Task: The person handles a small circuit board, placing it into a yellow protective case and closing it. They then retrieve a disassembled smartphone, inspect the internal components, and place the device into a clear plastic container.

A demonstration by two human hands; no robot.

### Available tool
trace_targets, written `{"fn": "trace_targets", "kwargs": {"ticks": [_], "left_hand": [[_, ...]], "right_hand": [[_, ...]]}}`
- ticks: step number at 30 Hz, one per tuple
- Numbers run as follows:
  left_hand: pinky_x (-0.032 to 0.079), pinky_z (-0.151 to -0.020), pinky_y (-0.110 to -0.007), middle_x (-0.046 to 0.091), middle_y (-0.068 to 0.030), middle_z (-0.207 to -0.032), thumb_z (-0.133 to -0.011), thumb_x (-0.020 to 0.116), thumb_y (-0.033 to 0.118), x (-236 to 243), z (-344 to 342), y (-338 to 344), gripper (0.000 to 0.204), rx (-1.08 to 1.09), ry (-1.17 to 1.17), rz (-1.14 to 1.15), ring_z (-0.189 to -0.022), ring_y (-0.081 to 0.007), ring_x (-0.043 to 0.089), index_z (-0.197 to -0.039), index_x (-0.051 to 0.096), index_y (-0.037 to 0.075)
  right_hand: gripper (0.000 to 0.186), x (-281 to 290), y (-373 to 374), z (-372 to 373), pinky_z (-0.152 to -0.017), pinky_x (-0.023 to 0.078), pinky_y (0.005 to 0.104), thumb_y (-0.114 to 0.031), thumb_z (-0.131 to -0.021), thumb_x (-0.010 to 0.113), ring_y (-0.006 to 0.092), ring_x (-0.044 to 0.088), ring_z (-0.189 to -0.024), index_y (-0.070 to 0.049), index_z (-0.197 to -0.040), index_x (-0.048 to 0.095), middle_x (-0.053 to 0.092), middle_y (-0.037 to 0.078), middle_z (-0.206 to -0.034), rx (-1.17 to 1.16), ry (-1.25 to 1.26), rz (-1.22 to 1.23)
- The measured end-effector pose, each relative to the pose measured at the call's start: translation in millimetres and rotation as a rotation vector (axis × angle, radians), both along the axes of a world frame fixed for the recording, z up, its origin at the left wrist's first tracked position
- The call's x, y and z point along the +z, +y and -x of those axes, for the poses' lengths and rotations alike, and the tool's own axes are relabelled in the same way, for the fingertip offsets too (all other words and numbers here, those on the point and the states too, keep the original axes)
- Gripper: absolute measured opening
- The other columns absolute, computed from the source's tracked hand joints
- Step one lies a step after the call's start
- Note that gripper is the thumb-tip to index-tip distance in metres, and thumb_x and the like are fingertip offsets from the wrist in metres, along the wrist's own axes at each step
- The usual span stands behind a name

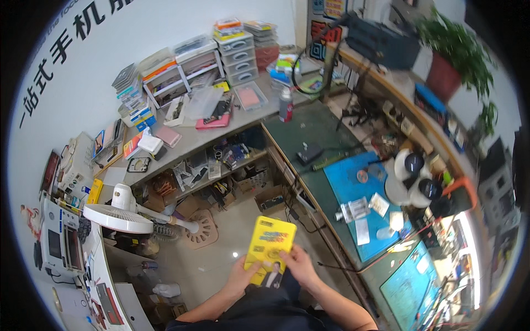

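A flat yellow package (269, 243) with printing on its front is held up before my body, over the floor. My left hand (240, 275) grips its lower left edge, the thumb lying across the front. On the lower right edge, my right hand (301, 266) is closed with its thumb pressed on the printed face. The fingers behind the package are hidden. Whatever may be inside the package does not show.
To the right, a workbench carries blue mats (353, 187), tools and small parts. A white fan (118, 215) stands at the left. The back counter holds a spray can (285, 105), drawer units (240, 58) and stacked boxes. An open cardboard box (270, 198) sits underneath.
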State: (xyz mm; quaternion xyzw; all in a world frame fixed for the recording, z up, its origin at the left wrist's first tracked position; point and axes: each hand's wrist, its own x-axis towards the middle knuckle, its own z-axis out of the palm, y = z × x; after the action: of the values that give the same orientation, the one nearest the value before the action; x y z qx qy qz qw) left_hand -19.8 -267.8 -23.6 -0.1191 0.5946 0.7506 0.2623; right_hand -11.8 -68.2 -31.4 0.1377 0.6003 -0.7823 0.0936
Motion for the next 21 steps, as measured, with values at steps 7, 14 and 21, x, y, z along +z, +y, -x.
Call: {"fn": "trace_targets", "kwargs": {"ticks": [7, 14, 21], "left_hand": [[0.049, -0.089, -0.030, 0.060, -0.0081, -0.119, -0.101, 0.056, 0.015, 65, 192, 6, 0.036, 0.305, 0.284, -0.052, -0.103, -0.0134, 0.059, -0.133, 0.046, 0.001], [0.049, -0.089, -0.031, 0.062, -0.0094, -0.118, -0.098, 0.058, 0.011, 67, 466, 56, 0.033, 0.257, 0.555, -0.078, -0.104, -0.0165, 0.061, -0.128, 0.050, 0.000], [0.038, -0.102, -0.047, 0.052, -0.0254, -0.134, -0.087, 0.068, 0.017, 30, 576, 72, 0.063, 0.346, 0.782, 0.949, -0.122, -0.0416, 0.049, -0.140, 0.039, -0.003]], "right_hand": [[0.047, 64, 12, -6, -0.082, 0.053, 0.0284, -0.023, -0.096, 0.065, 0.0159, 0.068, -0.097, 0.001, -0.134, 0.052, 0.071, 0.013, -0.109, 0.349, -0.259, -0.267], [0.034, 104, 78, -44, -0.080, 0.055, 0.0280, -0.018, -0.095, 0.064, 0.0177, 0.070, -0.090, 0.001, -0.124, 0.061, 0.073, 0.009, -0.102, -0.122, -0.559, -0.416], [0.030, 130, 50, -53, -0.080, 0.055, 0.0279, -0.014, -0.096, 0.062, 0.0160, 0.069, -0.090, 0.004, -0.120, 0.062, 0.072, 0.011, -0.102, -0.416, -0.693, -0.297]]}}
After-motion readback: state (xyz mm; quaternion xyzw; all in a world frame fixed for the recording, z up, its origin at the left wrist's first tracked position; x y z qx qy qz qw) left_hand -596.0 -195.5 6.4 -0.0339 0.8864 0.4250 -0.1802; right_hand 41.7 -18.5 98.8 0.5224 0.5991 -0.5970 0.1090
